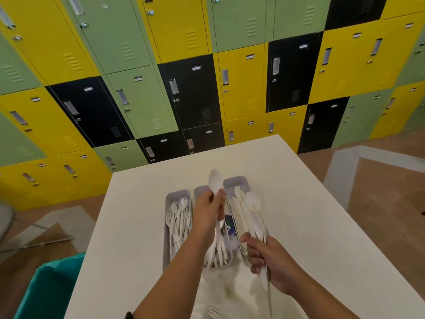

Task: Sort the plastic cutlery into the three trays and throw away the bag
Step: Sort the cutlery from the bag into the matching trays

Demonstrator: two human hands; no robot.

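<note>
Three grey trays stand side by side on the white table (142,226). The left tray (178,195) holds white plastic forks (180,217). The middle tray (199,189) is mostly hidden behind my left hand (208,212), which is shut on a white spoon (215,180) raised above the trays. More white cutlery lies at the middle tray's near end. The right tray (238,181) holds long white pieces. My right hand (269,261) is shut on a bundle of white cutlery (250,217) over the right tray. The clear bag (220,293) lies flat near the table's front edge.
A bin lined with a teal bag (53,288) stands on the floor left of the table. Yellow, green and black lockers (195,88) fill the wall behind. A printed label (230,224) shows between the middle and right trays. Wood-look floor lies on both sides.
</note>
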